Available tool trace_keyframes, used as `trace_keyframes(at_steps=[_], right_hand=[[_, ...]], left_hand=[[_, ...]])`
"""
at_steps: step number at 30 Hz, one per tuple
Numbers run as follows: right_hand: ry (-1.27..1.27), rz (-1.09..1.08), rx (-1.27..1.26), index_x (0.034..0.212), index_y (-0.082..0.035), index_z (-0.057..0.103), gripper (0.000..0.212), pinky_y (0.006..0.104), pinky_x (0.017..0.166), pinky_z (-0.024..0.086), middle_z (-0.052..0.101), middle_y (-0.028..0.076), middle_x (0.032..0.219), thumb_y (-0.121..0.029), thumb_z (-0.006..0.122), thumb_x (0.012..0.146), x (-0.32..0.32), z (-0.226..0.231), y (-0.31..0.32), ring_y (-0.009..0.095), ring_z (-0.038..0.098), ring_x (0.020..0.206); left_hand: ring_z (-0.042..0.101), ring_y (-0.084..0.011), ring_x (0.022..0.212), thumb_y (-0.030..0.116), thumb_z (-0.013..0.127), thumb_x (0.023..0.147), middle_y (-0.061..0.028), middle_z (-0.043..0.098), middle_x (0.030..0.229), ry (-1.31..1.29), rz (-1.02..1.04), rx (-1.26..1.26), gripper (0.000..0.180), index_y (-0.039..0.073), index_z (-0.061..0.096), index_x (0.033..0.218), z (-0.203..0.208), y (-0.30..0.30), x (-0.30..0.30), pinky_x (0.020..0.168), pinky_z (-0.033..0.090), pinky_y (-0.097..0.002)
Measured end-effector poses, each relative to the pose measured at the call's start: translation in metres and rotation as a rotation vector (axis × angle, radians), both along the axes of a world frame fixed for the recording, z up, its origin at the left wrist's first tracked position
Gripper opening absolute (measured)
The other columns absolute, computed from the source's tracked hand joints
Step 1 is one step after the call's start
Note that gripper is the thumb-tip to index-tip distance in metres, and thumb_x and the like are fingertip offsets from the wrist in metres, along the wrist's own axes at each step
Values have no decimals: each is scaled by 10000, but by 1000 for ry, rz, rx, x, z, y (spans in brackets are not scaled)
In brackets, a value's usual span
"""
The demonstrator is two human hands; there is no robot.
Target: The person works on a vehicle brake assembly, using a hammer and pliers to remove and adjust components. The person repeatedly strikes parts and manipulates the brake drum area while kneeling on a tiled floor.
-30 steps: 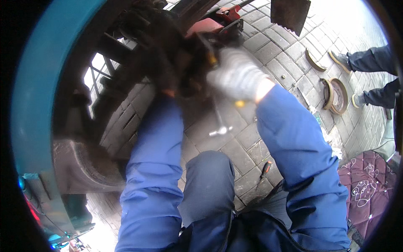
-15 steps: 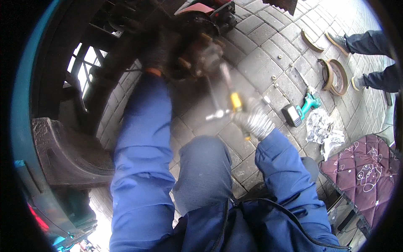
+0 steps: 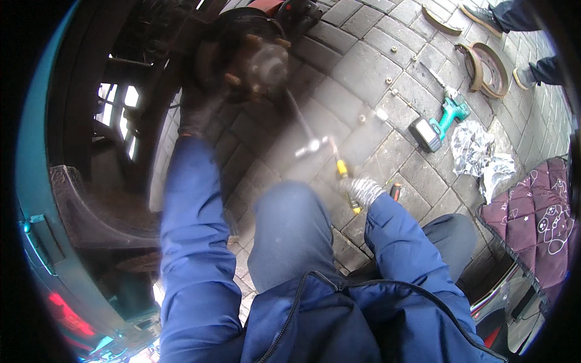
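Here the left hand (image 3: 200, 112), dark-gloved, is closed against the rusty wheel hub (image 3: 257, 60) at upper centre, while the right hand (image 3: 362, 190), grey-gloved at centre, is gripped round a yellow-handled hammer (image 3: 330, 160), its head blurred. Risk: a glancing blow could slip off the hub and strike the left hand just beside it. Floor is grey paving; cordless drill (image 3: 440, 121), brake shoes (image 3: 487, 69) and crumpled foil (image 3: 478, 151) lie at upper right.

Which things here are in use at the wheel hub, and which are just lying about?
In use:
left hand on the wheel hub
right hand gripping a yellow-handled hammer

Lying about:
teal cordless drill
brake shoes
crumpled plastic bag
loose nuts
purple cushion
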State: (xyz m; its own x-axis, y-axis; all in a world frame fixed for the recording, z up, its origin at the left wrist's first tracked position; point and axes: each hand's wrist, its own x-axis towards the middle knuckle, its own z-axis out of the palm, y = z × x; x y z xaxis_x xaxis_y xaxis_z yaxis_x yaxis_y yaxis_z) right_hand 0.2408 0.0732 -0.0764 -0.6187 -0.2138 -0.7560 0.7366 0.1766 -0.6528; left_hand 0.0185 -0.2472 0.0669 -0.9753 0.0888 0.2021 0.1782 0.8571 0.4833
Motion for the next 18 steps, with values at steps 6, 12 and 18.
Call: trace_keyframes(at_steps=[6,12,18], right_hand=[[89,-16,-71,1134,-30,588,387,294,655,488,618,74,862,-121,679,769,-3,8,3,152,573,749],[96,-72,-93,1126,18,574,516,398,795,485,649,202,959,-243,755,719,7,-12,-1,311,628,869],[9,35,-100,1142,33,555,463,371,608,456,622,177,850,-255,681,802,-4,-3,-3,253,573,689]], left_hand=[[545,-350,1173,437,785,674,-250,551,1270,114,122,-28,872,-55,450,1311,-22,-4,-10,953,448,-377],[554,-340,1161,420,814,633,-215,560,1275,43,104,-153,869,-48,484,1287,-20,-14,-12,950,453,-371],[419,-265,1312,282,776,717,-140,442,1440,-24,5,214,831,2,398,1402,-26,-31,-25,1095,312,-339]])
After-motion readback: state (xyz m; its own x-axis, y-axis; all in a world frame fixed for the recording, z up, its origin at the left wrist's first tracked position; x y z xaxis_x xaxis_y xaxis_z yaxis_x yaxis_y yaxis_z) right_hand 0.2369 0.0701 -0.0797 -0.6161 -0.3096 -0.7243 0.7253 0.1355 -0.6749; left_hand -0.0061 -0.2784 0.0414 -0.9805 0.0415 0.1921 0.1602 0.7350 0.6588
